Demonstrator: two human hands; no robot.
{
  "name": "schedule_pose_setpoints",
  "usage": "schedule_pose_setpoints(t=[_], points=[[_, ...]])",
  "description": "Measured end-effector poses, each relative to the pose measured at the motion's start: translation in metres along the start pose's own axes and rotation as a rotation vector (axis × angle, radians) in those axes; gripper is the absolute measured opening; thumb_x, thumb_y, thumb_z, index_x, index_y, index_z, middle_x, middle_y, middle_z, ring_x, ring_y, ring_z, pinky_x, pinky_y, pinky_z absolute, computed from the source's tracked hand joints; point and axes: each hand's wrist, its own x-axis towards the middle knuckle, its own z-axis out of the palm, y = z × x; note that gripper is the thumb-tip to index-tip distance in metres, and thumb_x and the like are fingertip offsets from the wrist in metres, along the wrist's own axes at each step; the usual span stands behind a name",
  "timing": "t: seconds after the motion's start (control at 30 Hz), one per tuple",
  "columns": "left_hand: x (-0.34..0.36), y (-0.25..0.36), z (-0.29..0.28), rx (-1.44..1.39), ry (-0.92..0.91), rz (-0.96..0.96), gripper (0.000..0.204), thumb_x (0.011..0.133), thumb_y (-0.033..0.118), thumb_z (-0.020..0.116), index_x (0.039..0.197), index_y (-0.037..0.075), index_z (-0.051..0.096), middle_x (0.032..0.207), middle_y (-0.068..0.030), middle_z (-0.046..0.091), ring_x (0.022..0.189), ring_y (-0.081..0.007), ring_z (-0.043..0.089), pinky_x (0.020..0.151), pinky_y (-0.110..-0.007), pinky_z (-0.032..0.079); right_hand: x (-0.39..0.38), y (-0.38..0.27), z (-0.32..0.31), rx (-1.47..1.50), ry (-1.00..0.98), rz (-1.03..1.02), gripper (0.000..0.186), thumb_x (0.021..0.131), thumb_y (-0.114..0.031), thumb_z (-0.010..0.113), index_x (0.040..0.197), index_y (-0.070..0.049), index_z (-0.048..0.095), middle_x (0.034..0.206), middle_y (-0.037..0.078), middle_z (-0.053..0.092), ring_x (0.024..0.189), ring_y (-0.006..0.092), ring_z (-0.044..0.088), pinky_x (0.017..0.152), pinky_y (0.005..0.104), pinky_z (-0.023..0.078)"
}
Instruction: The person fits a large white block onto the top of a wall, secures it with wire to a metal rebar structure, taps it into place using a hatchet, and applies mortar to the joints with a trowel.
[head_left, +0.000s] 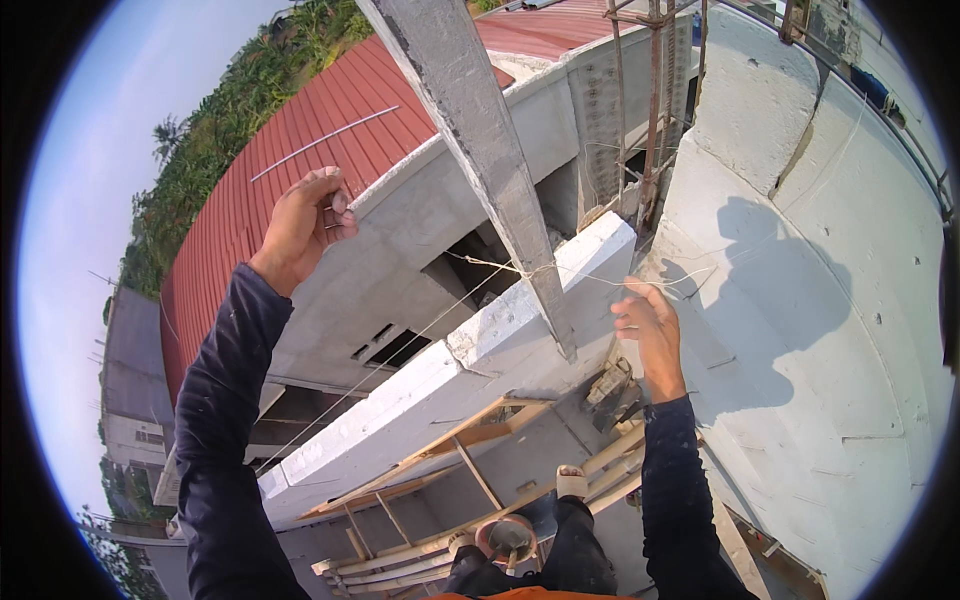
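The left hand (305, 225) is raised well to the left of the grey post (488, 170), seen against the red ribbed roof (270, 230), its fingers curled in toward the palm and its thumb near them. The right hand (650, 328) is lower, on the other side of the post, palm turned inward and fingers loosely bent, just beside the loose ends of pale string (490, 263). Whether either hand pinches a strand I cannot tell, the line being so thin here. The string wraps around the lower part of the post, and one long strand runs down to the left along the low white block wall (370, 418). The post slants through the view, its lower end overlapping the face of that wall. On the right rises a taller white wall (840, 400), bearing the person's shadow (755, 290); rusty steel bars (655, 110) stand near its far end. Below are a timber frame (476, 470), several pale poles (395, 568), and a round bucket (490, 545) with grey contents between the person's feet, one in a light sandal (572, 482). Dark sleeves cover both forearms.
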Motion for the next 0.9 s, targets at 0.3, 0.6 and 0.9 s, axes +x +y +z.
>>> schedule_pose_setpoints(t=[0.3,0.6,0.9], points=[[-0.256,-0.05,0.003,0.074,-0.206,0.076,0.008,0.111,0.01,0.062,0.112,0.007,0.055,0.099,-0.0181,0.077,0.113,-0.032,0.078,0.091,-0.038,0.062,-0.12,-0.051,0.107,0.371,-0.462,0.159,0.054,0.112,-0.038,0.063,0.147,0.003,0.06,0.112,0.012,0.077,0.094,0.0166,0.071,0.086,0.0334,0.061],[-0.266,-0.116,0.06,0.382,-0.419,0.317,0.037,0.097,-0.003,0.066,0.134,0.001,0.064,0.137,-0.0154,0.075,0.139,-0.0329,0.064,0.116,-0.045,0.05,-0.149,-0.048,0.118,0.713,-0.319,0.2,0.029,0.114,-0.029,0.06,0.129,-0.005,0.061,0.084,-0.001,0.06,0.077,0.0119,0.061,0.08,0.0369,0.061],[-0.171,-0.203,0.056,0.114,-0.062,0.269,0.049,0.103,0.016,0.069,0.147,-0.004,0.06,0.136,-0.0183,0.072,0.127,-0.0286,0.069,0.11,-0.04,0.053,-0.168,-0.036,0.133,0.341,-0.091,0.133,0.038,0.114,-0.027,0.059,0.143,-0.002,0.058,0.074,-0.007,0.038,0.059,0.0012,0.039,0.047,0.0199,0.038]])
